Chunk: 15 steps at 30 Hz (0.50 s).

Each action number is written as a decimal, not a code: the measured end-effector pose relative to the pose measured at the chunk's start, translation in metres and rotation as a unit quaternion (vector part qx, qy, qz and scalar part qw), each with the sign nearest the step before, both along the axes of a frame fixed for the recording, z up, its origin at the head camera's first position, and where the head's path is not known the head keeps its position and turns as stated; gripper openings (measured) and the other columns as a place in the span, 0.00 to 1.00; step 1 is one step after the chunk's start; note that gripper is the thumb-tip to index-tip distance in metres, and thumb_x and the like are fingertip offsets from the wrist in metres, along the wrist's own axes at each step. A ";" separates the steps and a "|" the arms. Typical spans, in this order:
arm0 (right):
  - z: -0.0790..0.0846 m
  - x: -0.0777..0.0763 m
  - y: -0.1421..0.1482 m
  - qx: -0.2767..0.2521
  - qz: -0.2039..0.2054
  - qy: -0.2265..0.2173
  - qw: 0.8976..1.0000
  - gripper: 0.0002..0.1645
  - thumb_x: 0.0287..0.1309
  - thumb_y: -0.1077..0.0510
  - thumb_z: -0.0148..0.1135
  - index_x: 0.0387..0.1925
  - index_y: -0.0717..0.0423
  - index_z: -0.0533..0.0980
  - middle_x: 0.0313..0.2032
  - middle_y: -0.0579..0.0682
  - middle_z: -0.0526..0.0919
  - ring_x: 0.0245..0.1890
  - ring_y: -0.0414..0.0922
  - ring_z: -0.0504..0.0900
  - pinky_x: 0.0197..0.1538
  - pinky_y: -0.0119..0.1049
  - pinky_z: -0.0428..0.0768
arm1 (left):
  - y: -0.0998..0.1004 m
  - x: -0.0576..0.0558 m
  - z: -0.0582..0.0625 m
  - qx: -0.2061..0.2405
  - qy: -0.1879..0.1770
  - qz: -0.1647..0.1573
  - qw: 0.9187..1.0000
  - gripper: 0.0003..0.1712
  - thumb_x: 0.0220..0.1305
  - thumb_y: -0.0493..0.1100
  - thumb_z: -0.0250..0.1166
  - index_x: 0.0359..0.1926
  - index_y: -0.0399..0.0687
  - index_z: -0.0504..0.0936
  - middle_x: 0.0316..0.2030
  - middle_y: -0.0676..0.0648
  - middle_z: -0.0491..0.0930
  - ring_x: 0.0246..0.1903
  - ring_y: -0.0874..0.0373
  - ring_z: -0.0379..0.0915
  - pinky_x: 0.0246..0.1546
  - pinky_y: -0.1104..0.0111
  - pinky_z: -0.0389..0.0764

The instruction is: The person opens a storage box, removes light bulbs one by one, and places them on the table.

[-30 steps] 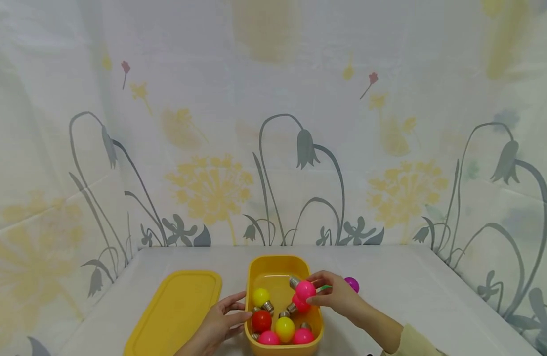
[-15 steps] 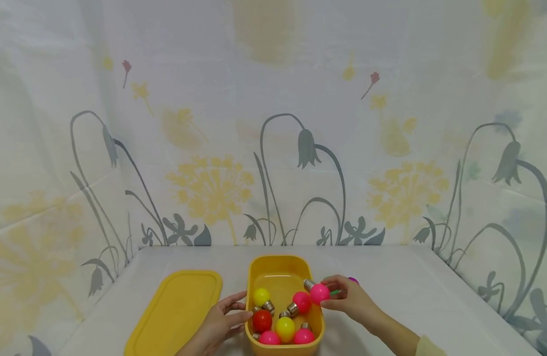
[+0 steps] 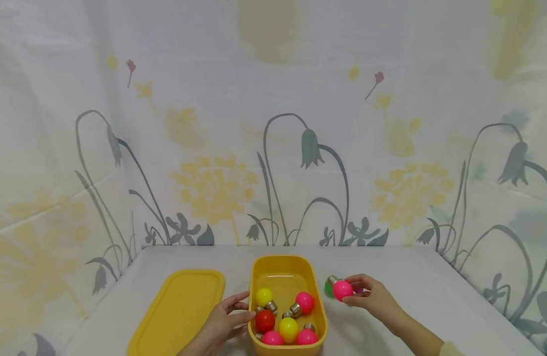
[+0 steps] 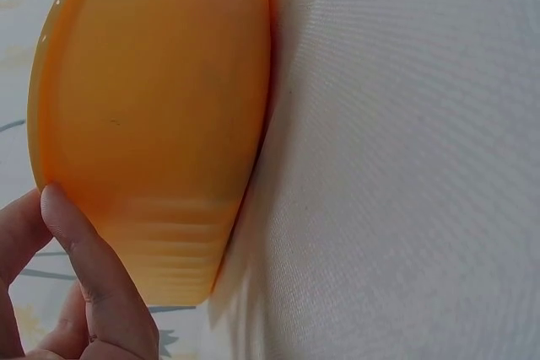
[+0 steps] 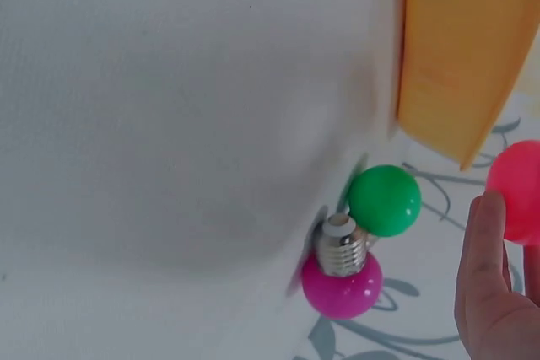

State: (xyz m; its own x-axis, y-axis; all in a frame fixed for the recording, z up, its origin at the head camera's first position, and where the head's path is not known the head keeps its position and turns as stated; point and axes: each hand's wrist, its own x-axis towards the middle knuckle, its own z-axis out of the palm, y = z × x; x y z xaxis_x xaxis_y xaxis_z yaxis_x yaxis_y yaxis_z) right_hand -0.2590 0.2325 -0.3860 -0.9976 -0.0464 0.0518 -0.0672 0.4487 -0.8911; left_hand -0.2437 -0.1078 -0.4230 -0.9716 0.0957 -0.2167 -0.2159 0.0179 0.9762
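A yellow box [image 3: 283, 262] holds several round bulbs with metal screw bases: pink, yellow and a red bulb [image 3: 265, 321]. My left hand [image 3: 222, 319] pinches its left rim, thumb over the edge and fingers against the outer wall; the left wrist view shows this grip on the box wall [image 4: 160, 82]. To the right of the box, my right hand [image 3: 373, 299] holds a pink bulb [image 3: 342, 290] between thumb and fingers, its base pointing up and left. Behind it on the table are a green bulb [image 5: 385, 200] and a purple bulb [image 5: 342, 288], side by side.
A yellow lid [image 3: 180, 306] lies flat on the white table [image 3: 389, 262], left of the box. A flower-printed curtain [image 3: 273, 198] rises behind the table and along both sides.
My right hand has carried the pink bulb from above the box rightward past its rim. The green bulb has come into view behind it. My left hand stays on the rim.
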 end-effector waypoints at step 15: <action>-0.004 -0.001 0.037 0.033 -0.034 0.005 0.999 0.32 0.45 0.58 0.72 0.51 0.66 0.71 0.43 0.56 0.77 0.37 0.48 0.78 0.41 0.42 0.79 | 0.001 0.000 -0.002 0.006 0.009 0.003 1.000 0.38 0.52 0.40 0.71 0.63 0.38 0.67 0.41 0.42 0.71 0.32 0.57 0.72 0.37 0.66 0.81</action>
State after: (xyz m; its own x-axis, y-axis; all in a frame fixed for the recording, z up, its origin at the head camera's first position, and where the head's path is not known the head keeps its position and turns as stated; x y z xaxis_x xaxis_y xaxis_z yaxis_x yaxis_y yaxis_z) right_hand -0.2597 0.2693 -0.3896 -0.9979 0.0180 0.0618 -0.0441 0.5096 -0.8593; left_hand -0.2435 -0.1067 -0.4247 -0.9759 0.0932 -0.1972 -0.1977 0.0042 0.9803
